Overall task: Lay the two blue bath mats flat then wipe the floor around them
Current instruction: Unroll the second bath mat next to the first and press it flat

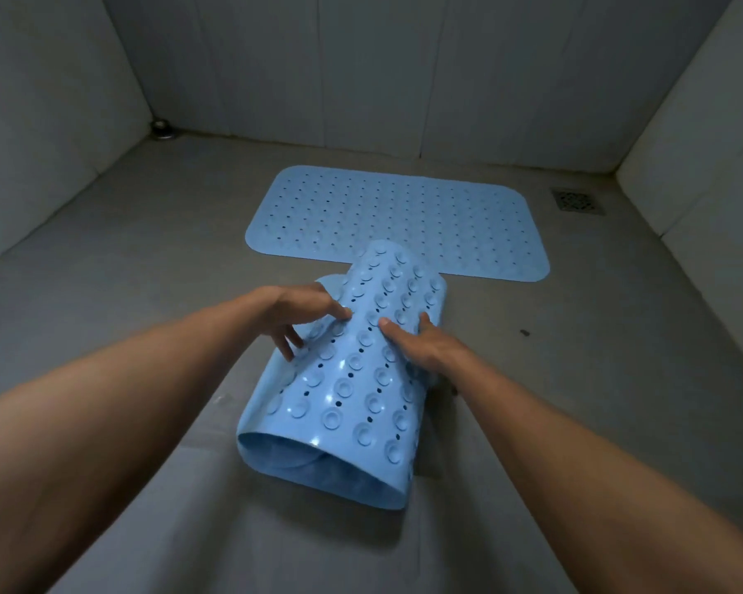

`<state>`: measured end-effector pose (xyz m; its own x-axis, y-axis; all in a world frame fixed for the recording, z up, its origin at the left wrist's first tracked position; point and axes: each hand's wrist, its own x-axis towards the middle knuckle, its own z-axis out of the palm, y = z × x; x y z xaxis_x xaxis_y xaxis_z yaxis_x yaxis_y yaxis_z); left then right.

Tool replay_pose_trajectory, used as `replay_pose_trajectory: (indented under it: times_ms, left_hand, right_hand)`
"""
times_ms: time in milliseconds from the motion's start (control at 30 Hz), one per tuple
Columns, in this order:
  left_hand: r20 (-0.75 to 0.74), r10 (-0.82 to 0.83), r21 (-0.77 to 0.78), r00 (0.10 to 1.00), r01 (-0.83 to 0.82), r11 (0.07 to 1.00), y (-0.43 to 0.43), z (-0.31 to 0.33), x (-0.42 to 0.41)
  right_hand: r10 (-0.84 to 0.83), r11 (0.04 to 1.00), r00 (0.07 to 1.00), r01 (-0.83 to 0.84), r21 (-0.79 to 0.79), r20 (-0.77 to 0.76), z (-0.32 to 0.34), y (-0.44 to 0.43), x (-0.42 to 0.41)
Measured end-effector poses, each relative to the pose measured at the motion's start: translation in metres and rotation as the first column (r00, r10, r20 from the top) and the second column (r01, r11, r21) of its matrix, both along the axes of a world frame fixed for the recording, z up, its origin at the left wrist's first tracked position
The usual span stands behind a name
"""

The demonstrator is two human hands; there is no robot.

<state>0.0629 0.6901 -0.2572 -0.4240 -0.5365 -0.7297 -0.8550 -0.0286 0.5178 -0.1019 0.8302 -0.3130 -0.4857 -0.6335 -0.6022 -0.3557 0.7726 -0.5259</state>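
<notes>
- Right, head view: the flat blue mat (397, 220) lies spread out on the grey floor (146, 259) at the far end. It is a rounded rectangle of smooth rubbery sheet, dotted with rows of small holes.
- The curled blue mat (352, 400) sits nearer, bent into a loose open tube. Its outer face is studded with round suction cups between lines of holes, glossy where the light catches. Its far end overlaps the near edge of the flat mat.
- The left hand (305, 312) is released, fingers spread and pressing on the upper left of the tube.
- The right hand (421, 345) rests on the tube's right side, thumb and forefinger straight on the cups. The other fingers are hidden, so I cannot tell if it grips.
- A square metal drain grate (575, 201) is set in the floor, far right.
- Pale, smooth tiled walls (361, 70) close in the floor.
</notes>
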Motion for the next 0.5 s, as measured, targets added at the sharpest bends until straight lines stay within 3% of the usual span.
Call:
replay_pose_trajectory:
  times_ms: [100,367,500]
  left_hand:
    - [0.006,-0.006,0.007,1.000,0.006,1.000,0.004,-0.002,-0.008]
    - [-0.102,0.082,-0.032,0.991,-0.085,0.996,0.010,-0.001,-0.015]
    - [-0.120,0.084,-0.087,0.989,-0.095,0.992,0.024,-0.004,-0.025]
  right_hand:
    - [-0.097,0.982,0.986,0.117,-0.150,0.135,-0.003,0.004,-0.003]
    - [-0.105,0.902,0.982,0.161,-0.400,0.159,0.000,-0.008,-0.021]
    - [-0.111,0.909,0.981,0.166,-0.383,0.161,-0.008,0.000,-0.033]
